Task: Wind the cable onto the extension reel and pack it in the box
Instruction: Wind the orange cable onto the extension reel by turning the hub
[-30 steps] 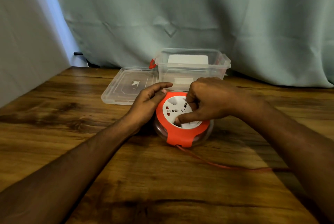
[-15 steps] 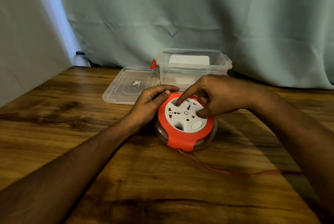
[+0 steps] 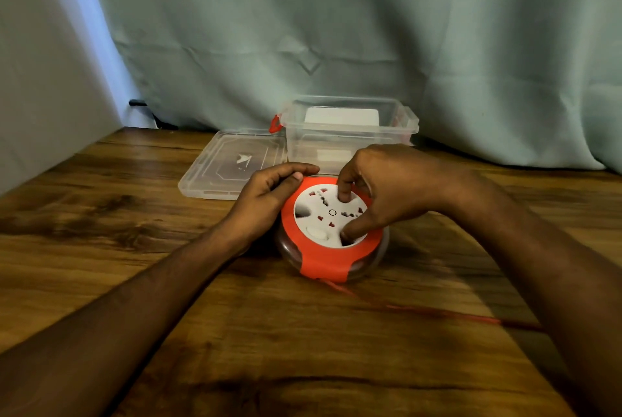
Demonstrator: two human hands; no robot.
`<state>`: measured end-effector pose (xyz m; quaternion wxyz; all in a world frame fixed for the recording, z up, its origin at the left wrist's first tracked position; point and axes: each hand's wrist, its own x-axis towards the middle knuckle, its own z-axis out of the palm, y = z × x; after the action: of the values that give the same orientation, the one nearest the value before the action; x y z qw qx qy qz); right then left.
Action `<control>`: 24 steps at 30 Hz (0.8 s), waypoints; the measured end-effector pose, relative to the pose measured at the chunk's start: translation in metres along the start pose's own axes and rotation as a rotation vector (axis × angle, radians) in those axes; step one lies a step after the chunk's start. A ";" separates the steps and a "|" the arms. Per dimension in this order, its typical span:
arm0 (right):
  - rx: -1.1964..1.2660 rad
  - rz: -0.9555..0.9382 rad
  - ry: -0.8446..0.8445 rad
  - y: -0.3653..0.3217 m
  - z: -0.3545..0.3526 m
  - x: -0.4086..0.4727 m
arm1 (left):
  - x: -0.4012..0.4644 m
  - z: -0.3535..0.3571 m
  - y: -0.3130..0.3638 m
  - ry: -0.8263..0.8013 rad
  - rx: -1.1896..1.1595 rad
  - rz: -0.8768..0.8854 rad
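The round extension reel (image 3: pixel 324 260) lies flat on the wooden table, orange-rimmed with a white socket face on top. My left hand (image 3: pixel 266 197) grips its left edge. My right hand (image 3: pixel 380 191) rests on the white face, forefinger and thumb pressed into its recesses. A thin orange cable (image 3: pixel 437 314) runs out from the reel's front and off to the right under my right forearm. Just behind the reel stands the clear plastic box (image 3: pixel 350 133), open, with red side latches.
The box's clear lid (image 3: pixel 232 164) lies flat to the left of the box. A pale curtain hangs behind the table's far edge. A grey wall panel borders the table on the left.
My right hand has turned the white socket face round; the finger hole and button sit at new spots. The left hand has kept its hold. The cable on the table has shifted slightly.
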<state>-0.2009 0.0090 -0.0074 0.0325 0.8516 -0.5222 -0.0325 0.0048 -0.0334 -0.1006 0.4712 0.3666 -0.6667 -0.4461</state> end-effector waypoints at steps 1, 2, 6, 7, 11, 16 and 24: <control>0.004 0.009 -0.006 -0.001 0.001 0.001 | 0.000 0.000 0.000 0.004 -0.002 -0.007; 0.016 0.017 -0.012 -0.002 0.001 0.002 | 0.000 0.000 0.000 0.006 -0.003 -0.012; 0.047 0.019 -0.033 -0.005 0.002 0.003 | 0.000 0.001 0.000 0.003 0.005 -0.013; 0.056 0.019 -0.038 -0.006 0.003 0.003 | 0.000 0.001 0.000 0.002 0.005 -0.013; 0.067 0.035 -0.043 -0.011 0.007 0.006 | 0.000 0.000 0.000 -0.005 0.003 -0.017; 0.096 -0.012 -0.045 -0.013 0.006 0.007 | 0.000 0.000 0.000 -0.010 0.002 -0.015; 0.339 -0.139 -0.072 0.015 0.000 0.002 | 0.000 0.000 -0.001 -0.009 0.007 0.002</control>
<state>-0.2134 0.0001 -0.0060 -0.1324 0.8772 -0.4609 0.0231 0.0049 -0.0341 -0.1016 0.4671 0.3657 -0.6708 -0.4451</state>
